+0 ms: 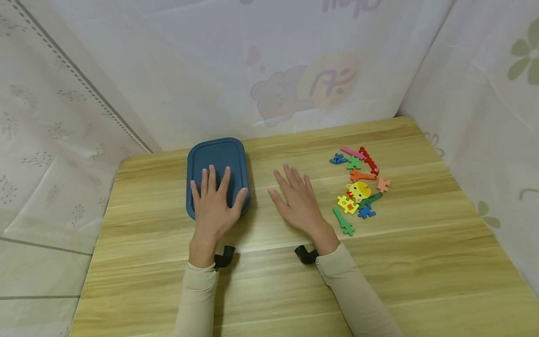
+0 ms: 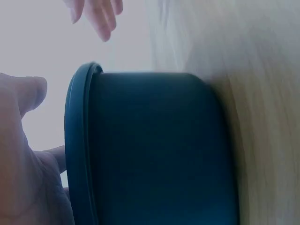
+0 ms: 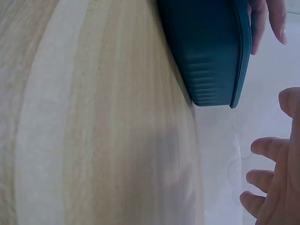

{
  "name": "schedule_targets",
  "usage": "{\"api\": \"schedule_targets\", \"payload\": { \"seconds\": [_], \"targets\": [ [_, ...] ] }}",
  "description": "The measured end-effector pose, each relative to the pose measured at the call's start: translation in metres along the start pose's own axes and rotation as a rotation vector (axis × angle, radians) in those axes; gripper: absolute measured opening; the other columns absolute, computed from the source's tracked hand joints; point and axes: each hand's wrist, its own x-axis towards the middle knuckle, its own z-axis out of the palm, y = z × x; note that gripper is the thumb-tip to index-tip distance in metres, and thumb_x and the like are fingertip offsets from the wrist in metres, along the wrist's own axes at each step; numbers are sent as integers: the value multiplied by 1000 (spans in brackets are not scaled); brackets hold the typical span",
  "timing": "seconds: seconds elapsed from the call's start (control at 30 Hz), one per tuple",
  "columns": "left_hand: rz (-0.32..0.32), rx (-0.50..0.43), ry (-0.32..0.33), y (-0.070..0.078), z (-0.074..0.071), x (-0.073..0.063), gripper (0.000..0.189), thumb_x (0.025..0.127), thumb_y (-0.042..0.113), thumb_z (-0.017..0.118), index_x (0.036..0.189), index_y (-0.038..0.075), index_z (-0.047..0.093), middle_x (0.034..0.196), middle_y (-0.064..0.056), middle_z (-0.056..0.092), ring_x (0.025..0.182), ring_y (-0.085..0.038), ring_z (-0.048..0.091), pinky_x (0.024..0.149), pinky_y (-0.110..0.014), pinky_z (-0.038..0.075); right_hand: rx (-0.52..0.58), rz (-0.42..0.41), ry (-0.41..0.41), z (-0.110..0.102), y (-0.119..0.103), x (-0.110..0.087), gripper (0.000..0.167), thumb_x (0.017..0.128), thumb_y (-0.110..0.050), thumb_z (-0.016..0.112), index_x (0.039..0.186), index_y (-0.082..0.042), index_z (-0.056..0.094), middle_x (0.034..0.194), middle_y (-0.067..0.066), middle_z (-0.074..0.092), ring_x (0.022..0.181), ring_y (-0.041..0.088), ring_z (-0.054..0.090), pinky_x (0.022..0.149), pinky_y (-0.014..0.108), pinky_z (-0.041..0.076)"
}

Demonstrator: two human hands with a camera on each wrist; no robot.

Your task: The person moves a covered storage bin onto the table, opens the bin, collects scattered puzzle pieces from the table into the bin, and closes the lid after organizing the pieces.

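Note:
A dark blue lidded box stands at the left of the table, its ribbed side showing in the right wrist view. My left hand is spread over the near half of its lid, fingers straight and apart. In the left wrist view the thumb shows beside the lid's rim. To the right of the box, my right hand hovers above the table with fingers extended, holding nothing. Its nearest loose pieces are a yellow animal-face puzzle piece and a light green strip piece.
Several coloured puzzle pieces lie scattered at the right, among them a red one, an orange one and a blue one. The wooden table meets a printed cloth at its back edge.

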Motion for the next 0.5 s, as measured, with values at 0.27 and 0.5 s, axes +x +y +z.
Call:
{"api": "schedule_targets", "payload": {
  "seconds": [0.27, 0.5],
  "targets": [
    [-52, -27, 13, -23, -10, 0, 80, 106, 69, 40, 169, 22, 28, 177, -23, 12, 167, -43, 4, 129, -73, -3, 3, 12, -22, 0, -4, 0, 71, 112, -62, 28, 169, -21, 27, 180, 7, 10, 168, 31, 6, 134, 60, -2],
    [-104, -51, 54, -34, -17, 0, 82, 105, 68, 44, 169, 18, 30, 176, -27, 14, 165, -47, 7, 129, -73, 1, 5, 5, -26, 0, -6, -1, 70, 112, -61, 30, 169, -20, 28, 180, 8, 11, 168, 32, 6, 134, 61, -2]
  ]
}}
